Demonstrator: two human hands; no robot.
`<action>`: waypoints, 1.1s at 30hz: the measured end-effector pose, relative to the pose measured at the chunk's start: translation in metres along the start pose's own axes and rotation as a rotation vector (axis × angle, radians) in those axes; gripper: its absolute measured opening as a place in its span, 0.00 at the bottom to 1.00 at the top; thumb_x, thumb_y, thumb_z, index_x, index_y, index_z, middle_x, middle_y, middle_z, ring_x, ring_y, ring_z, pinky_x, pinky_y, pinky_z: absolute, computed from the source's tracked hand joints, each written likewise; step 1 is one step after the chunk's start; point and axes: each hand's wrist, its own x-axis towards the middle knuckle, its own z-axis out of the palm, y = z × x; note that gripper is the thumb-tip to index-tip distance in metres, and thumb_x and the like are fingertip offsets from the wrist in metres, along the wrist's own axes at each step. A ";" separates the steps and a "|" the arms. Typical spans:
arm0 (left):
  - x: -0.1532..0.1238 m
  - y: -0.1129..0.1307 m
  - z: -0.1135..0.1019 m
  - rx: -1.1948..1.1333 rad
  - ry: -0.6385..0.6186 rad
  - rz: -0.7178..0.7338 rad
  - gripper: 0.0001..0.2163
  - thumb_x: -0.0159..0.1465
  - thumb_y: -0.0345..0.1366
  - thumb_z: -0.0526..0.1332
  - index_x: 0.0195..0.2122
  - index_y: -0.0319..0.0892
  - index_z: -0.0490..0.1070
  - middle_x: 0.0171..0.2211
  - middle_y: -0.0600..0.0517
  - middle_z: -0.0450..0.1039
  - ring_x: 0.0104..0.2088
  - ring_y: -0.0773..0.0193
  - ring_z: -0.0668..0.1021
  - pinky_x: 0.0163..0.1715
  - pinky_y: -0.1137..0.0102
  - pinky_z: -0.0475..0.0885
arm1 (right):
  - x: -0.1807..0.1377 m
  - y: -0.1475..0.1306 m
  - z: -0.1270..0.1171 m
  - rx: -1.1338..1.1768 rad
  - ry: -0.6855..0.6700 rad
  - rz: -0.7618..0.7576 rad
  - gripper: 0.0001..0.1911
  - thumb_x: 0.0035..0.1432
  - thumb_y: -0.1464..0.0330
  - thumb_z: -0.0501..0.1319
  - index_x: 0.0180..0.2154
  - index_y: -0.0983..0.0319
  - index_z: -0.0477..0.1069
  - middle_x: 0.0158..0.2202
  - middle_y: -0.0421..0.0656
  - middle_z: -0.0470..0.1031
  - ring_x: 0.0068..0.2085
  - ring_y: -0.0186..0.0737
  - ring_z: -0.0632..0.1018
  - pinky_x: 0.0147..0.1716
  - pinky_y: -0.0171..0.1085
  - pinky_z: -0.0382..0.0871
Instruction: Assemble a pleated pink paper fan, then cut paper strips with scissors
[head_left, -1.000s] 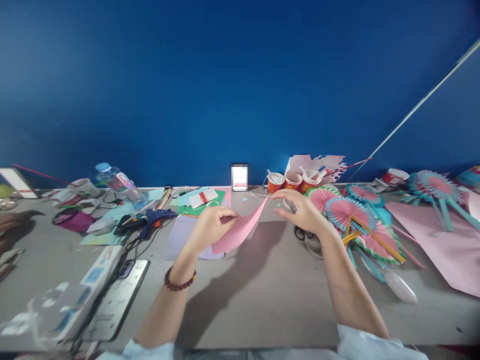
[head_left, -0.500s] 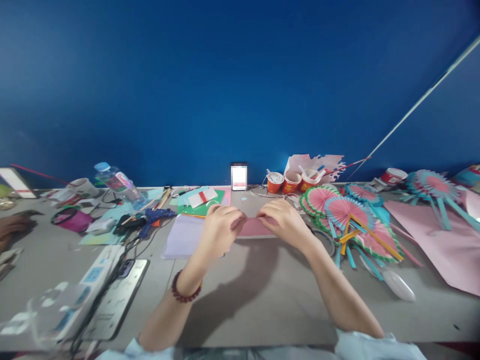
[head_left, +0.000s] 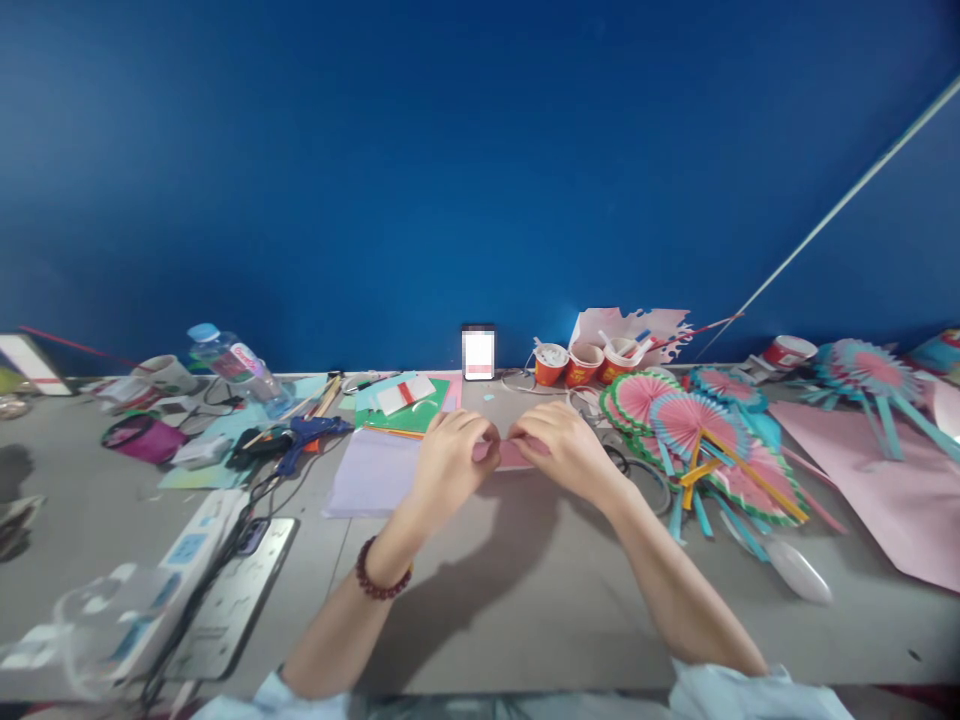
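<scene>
A pink paper sheet (head_left: 514, 455) lies low over the grey table (head_left: 525, 590), mostly hidden by my hands. My left hand (head_left: 452, 457), with a bead bracelet on its wrist, pinches the sheet's left end with curled fingers. My right hand (head_left: 559, 449) presses and pinches the sheet's right part, fingers closed on it. The two hands nearly touch above the paper.
Several pink-and-teal paper fans (head_left: 701, 440) lie right of my hands, with a large pink sheet (head_left: 885, 490) further right. Red cups (head_left: 581, 363) and a phone (head_left: 478, 353) stand at the wall. A lilac sheet (head_left: 371, 472), glue gun (head_left: 300, 437), bottle (head_left: 236, 365) and power strip (head_left: 225, 600) are on the left.
The pink sheet, held up slanting in my left hand a second ago, has come down to the table. My right hand has closed on it and both hands have drawn together.
</scene>
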 end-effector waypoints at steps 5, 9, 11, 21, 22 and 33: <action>0.000 -0.002 -0.003 -0.015 -0.008 0.009 0.05 0.57 0.26 0.60 0.28 0.43 0.68 0.29 0.55 0.74 0.34 0.62 0.74 0.38 0.67 0.63 | 0.000 0.002 -0.001 0.028 0.011 -0.008 0.05 0.60 0.72 0.60 0.31 0.61 0.72 0.30 0.42 0.76 0.34 0.39 0.73 0.38 0.37 0.60; 0.000 -0.006 -0.008 -0.016 -0.021 0.001 0.05 0.57 0.25 0.59 0.29 0.43 0.67 0.30 0.55 0.74 0.35 0.62 0.74 0.38 0.67 0.63 | 0.000 0.004 -0.005 0.037 0.047 -0.009 0.05 0.59 0.74 0.60 0.31 0.60 0.73 0.30 0.42 0.77 0.33 0.39 0.74 0.37 0.37 0.61; 0.001 -0.009 -0.011 -0.010 -0.024 -0.005 0.05 0.57 0.25 0.59 0.29 0.43 0.67 0.30 0.55 0.74 0.35 0.62 0.74 0.39 0.66 0.63 | -0.001 0.005 -0.008 0.044 0.067 -0.004 0.05 0.58 0.74 0.61 0.31 0.60 0.73 0.30 0.42 0.78 0.34 0.39 0.74 0.37 0.37 0.61; 0.002 -0.027 -0.031 0.078 0.003 -0.019 0.05 0.59 0.27 0.58 0.29 0.43 0.68 0.30 0.54 0.75 0.35 0.61 0.75 0.40 0.66 0.64 | -0.007 0.021 -0.027 0.088 0.124 0.054 0.04 0.57 0.74 0.62 0.32 0.60 0.74 0.32 0.41 0.79 0.35 0.39 0.76 0.41 0.39 0.64; 0.002 -0.029 -0.033 0.089 0.004 -0.017 0.05 0.59 0.27 0.57 0.29 0.43 0.68 0.31 0.54 0.75 0.36 0.61 0.76 0.40 0.65 0.64 | -0.008 0.023 -0.028 0.089 0.128 0.057 0.04 0.57 0.74 0.62 0.32 0.59 0.74 0.32 0.41 0.79 0.35 0.39 0.76 0.41 0.39 0.64; 0.001 -0.049 -0.052 0.106 0.162 -0.026 0.06 0.63 0.34 0.59 0.41 0.43 0.72 0.38 0.50 0.77 0.40 0.59 0.77 0.41 0.65 0.69 | -0.013 0.034 -0.034 0.044 0.123 0.110 0.04 0.58 0.72 0.61 0.32 0.59 0.73 0.34 0.42 0.79 0.37 0.41 0.77 0.41 0.40 0.65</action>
